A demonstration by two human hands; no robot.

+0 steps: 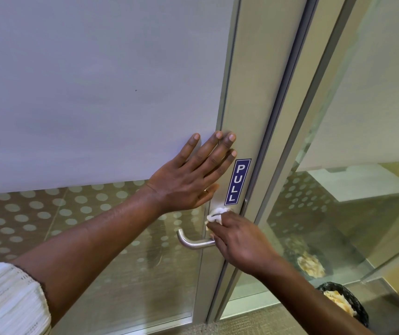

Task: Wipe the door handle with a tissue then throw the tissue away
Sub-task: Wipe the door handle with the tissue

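Note:
A brushed-metal lever door handle [193, 243] sticks out from the grey metal frame of a frosted glass door [97, 93]. My right hand [239, 240] is closed around a crumpled white tissue [217, 213] and presses it against the frame just above the handle's base, which the hand hides. My left hand [191, 175] lies flat on the door with its fingers spread, above the handle and left of a blue PULL sign [238, 181].
A black mesh waste bin [345, 303] holding crumpled paper stands on the floor at the lower right, beside a fixed glass panel [338, 213] that mirrors it. The lower glass carries a dotted film. Carpet lies below the door.

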